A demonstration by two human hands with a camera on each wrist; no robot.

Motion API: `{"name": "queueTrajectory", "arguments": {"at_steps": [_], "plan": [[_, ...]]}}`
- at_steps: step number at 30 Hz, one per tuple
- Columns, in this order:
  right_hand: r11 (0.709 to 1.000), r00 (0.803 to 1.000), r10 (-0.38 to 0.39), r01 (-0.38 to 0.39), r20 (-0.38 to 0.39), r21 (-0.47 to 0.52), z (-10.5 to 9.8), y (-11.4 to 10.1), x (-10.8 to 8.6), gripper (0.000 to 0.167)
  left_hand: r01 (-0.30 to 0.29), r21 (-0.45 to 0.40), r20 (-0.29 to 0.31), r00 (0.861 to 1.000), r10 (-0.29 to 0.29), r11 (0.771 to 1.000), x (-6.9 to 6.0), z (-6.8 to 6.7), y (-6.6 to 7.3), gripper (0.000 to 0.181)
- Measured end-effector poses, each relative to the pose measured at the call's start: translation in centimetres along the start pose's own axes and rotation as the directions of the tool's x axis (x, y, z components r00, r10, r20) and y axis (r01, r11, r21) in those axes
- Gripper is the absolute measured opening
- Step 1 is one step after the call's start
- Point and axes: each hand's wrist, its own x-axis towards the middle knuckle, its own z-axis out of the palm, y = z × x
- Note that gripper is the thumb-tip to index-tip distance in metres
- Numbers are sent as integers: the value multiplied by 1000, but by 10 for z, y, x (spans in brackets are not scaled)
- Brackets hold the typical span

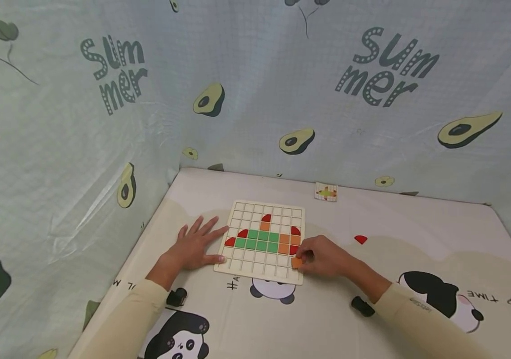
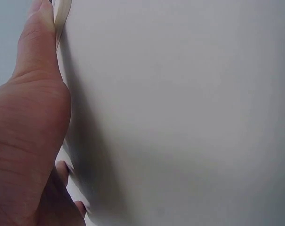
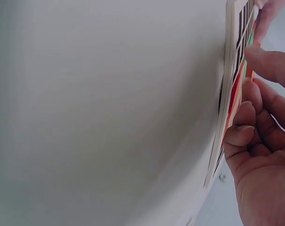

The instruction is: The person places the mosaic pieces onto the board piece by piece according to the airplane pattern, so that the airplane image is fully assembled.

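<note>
A pale wooden grid board [image 1: 251, 269] lies on the table. Green square tiles [image 1: 261, 246], orange square tiles [image 1: 284, 243] and red quarter-round tiles [image 1: 266, 218] fill some of its cells. At the board's left edge rests my left hand [image 1: 191, 248], fingers spread, with thumb and index fingertip touching the rim. My right hand [image 1: 326, 256] pinches an orange square tile [image 1: 297, 263] between thumb and index finger, over the board's lower right cells. The right wrist view shows this pinch edge-on, the tile [image 3: 249, 70] partly hidden by the fingertips.
A loose red quarter-round tile [image 1: 361, 239] lies right of the board. A small pattern card [image 1: 326, 192] sits near the table's back edge. Printed sheets with avocados hang as walls at the back and left. Small black objects [image 1: 363, 306] are by both wrists.
</note>
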Motion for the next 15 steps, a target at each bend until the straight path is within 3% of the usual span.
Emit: {"name": "queueTrajectory", "arguments": {"at_steps": [8,15], "plan": [[999,999,-40,39,-37,-10,15,-23,26,9,1,-1,-8,1000,-1,1000,-1,-1,1,86],[998,997,54,-52,-62,39,29,-44,43,10,-3,-5,-9,1000,3,1000,-1,1,-1,86]]}}
